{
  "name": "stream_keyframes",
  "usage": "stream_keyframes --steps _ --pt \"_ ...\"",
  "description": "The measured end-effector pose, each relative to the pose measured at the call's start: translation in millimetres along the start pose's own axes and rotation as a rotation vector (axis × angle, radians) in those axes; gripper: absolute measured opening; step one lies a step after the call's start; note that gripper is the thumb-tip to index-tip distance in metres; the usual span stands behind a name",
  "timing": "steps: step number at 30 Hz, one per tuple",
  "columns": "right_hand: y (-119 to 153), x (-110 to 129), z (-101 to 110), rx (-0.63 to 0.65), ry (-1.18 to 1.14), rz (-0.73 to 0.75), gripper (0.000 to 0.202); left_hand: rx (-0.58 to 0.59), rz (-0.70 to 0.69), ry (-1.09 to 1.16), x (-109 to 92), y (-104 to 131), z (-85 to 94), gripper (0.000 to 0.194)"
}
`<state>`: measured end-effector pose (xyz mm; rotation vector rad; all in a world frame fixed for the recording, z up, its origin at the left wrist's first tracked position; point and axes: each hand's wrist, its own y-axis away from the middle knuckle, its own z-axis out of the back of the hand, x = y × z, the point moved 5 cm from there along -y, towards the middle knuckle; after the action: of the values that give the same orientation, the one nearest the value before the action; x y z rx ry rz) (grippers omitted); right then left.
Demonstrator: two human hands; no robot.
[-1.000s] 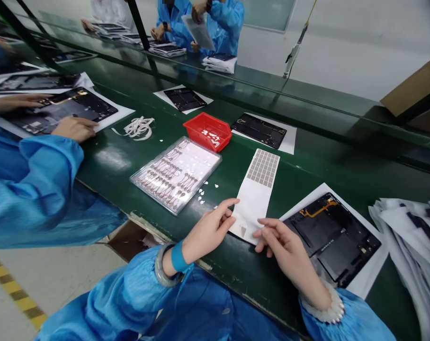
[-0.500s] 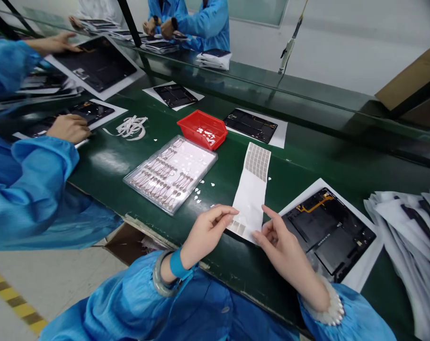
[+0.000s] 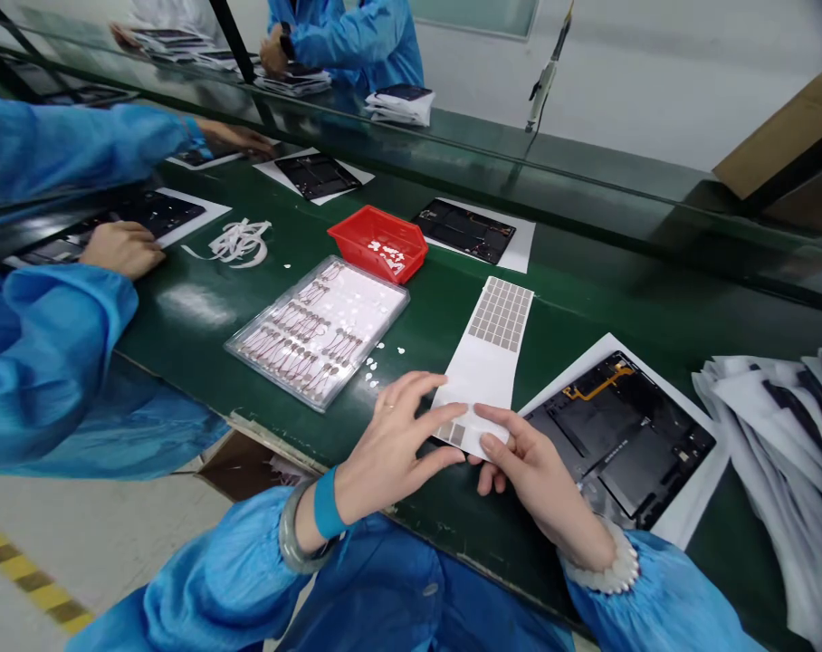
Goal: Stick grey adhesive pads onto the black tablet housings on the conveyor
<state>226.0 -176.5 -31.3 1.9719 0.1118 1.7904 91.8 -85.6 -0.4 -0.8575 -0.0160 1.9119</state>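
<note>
At the left, a loose tangle of narrow white ribbon (image 3: 238,243) lies on the glossy green tabletop (image 3: 180,362), then a clear, shallow rectangular plastic tray (image 3: 363,347) of thin-wired parts, just beside a red plastic bin (image 3: 349,249). The left hand (image 3: 384,462) is spread, thumb and forefinger well parted at the sheet's lower left; contact is unclear. The long, matte white paper sheet (image 3: 479,371) lies between both hands, grey squares gridded at its far end, a few near its close end. The right hand (image 3: 540,471) pinches its near right corner, beside a black rectangular panel (image 3: 618,444).
</note>
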Motion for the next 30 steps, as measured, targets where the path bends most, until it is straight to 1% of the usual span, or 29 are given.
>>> stream_keyframes --steps 2,4,6,7,13,16,19,22,25,27,30 --pt "-0.7 -1.1 0.0 0.011 0.017 0.014 0.053 0.141 -0.051 -0.003 -2.4 -5.1 -3.3 0.030" --pt "-1.3 -2.7 0.2 0.019 0.038 0.012 0.050 0.248 -0.021 0.075 -0.4 -9.9 -6.7 0.029" --pt "-2.1 -4.0 -0.4 0.033 0.055 0.008 0.049 0.313 0.028 0.153 2.4 -13.4 -9.7 0.028" --pt "-2.7 -4.4 -1.0 0.041 0.063 0.009 0.048 0.327 0.047 0.175 3.7 -14.6 -10.6 0.025" --pt "-4.1 -6.3 -0.3 0.051 0.142 -0.018 0.048 0.299 0.078 0.227 9.2 -17.3 -10.4 0.005" --pt "-1.9 -7.5 2.8 0.040 0.195 -0.034 0.044 0.311 0.072 0.210 11.4 -18.1 -10.6 0.011" --pt "0.0 -9.7 6.7 0.027 0.255 -0.060 0.041 0.322 0.023 0.150 9.6 -19.1 -11.7 0.015" --pt "0.0 -9.8 7.0 0.059 0.370 -0.059 0.037 0.262 -0.053 0.042 5.7 -20.0 -11.2 0.020" --pt "-1.1 -5.9 6.5 0.048 0.581 -0.019 0.036 0.227 -0.111 -0.030 2.9 -19.2 -11.9 0.025" --pt "-1.0 -2.2 6.5 0.013 0.682 0.006 0.035 0.233 -0.115 -0.001 2.7 -18.6 -12.6 0.022" --pt "2.0 2.8 5.3 0.012 0.783 0.018 0.034 0.258 -0.064 0.091 5.1 -18.2 -13.6 0.012"
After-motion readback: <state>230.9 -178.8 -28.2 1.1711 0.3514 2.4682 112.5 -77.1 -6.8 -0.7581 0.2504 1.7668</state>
